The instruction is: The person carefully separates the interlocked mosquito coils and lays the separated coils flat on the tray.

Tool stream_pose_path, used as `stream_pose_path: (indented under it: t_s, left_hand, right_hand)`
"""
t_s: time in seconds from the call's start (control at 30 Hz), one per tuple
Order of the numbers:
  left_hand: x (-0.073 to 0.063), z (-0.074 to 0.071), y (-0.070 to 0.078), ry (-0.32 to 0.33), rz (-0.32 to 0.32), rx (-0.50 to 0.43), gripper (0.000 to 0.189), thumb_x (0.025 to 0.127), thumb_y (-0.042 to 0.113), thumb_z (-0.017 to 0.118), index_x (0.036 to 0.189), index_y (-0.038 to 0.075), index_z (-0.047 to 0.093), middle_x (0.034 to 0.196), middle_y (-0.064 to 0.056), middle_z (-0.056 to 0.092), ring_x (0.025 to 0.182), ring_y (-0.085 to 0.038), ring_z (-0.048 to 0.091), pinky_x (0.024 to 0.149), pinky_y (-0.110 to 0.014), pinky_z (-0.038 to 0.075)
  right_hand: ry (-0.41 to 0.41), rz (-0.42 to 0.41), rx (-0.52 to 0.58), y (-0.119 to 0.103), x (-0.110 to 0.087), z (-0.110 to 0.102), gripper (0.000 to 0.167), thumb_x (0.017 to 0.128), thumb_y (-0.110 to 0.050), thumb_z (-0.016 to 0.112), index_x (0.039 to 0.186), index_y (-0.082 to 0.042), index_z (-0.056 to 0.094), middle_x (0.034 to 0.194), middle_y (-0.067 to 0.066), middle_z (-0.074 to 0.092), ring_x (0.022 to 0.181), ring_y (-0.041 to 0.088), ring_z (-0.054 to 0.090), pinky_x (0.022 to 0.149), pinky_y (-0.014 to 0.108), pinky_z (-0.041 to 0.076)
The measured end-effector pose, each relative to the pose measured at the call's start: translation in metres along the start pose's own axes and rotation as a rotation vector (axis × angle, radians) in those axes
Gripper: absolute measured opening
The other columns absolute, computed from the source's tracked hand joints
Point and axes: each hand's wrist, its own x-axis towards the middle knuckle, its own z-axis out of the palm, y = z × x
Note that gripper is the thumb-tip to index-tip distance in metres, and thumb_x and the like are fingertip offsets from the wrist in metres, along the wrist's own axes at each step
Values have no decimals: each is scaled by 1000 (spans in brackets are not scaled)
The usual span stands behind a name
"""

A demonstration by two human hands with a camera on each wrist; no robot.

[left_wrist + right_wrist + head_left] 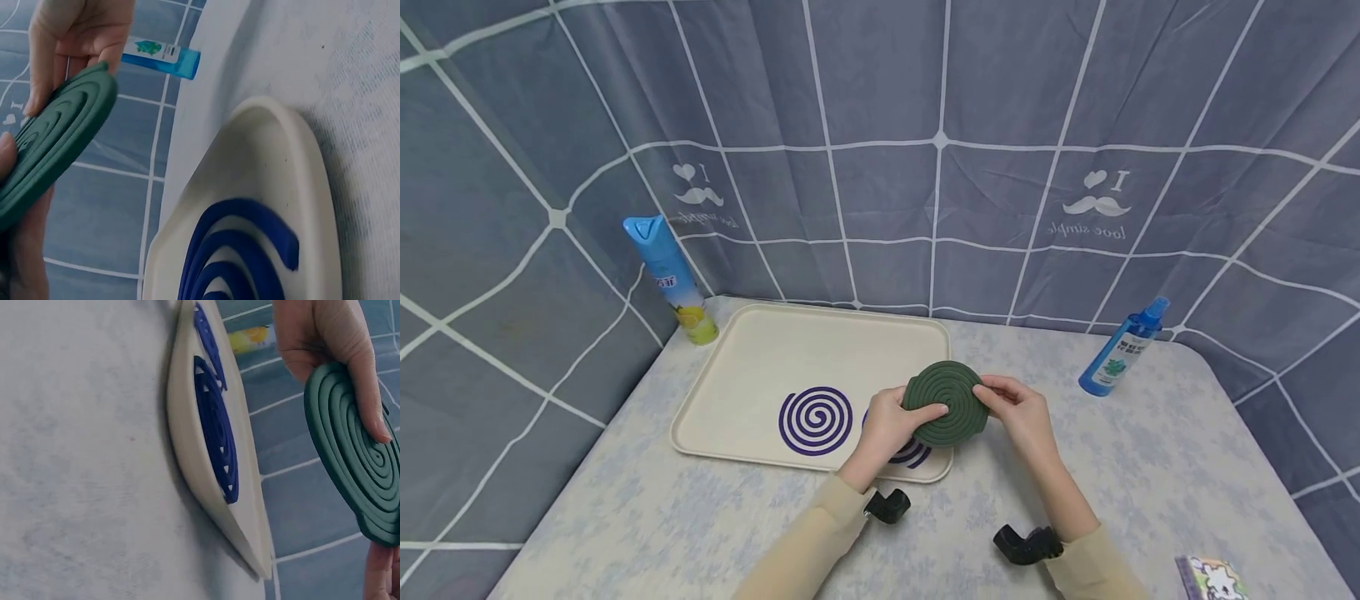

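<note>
A round dark green mosquito coil (951,387) is held up over the right end of a cream tray (835,337). My left hand (887,429) grips its left side, thumb lying across the spiral face. At the opposite edge my right hand (1021,412) pinches the rim between thumb and fingers. The left wrist view shows the green disc tilted, above the level of the tray. Inside the tray lies one dark blue coil (815,422), flat and fully visible. A second blue coil (215,428) rests beside it, partly hidden by my left hand in the head view.
A blue and yellow spray can (673,283) stands behind the tray's left end. Back right is a blue spray bottle (1123,350). A small box with a cartoon picture (1213,577) sits at the front right. A grey-blue curtain (880,200) hangs behind the table.
</note>
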Motion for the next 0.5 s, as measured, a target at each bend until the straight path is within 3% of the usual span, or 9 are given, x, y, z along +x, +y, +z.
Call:
stream_pose_path:
  t_s: [0.2,0.5]
  left_hand:
    - [-4,-8,-2,-20,-2,27,30,81,31,81,95,5,77,92,-10,77,85,-18,73,76,-28,58]
    - [-9,1,-12,103,-54,-149,36,83,29,79,109,4,74,105,-13,75,98,-24,70,88,-35,57]
  right_hand:
    - [-14,-53,-114,4,-5,3,26,90,-18,73,108,0,69,86,1,68,72,4,62,75,34,60]
    - [5,-76,-166,6,-15,17,22,87,-15,75,101,-1,64,84,5,65,68,6,58,66,28,57]
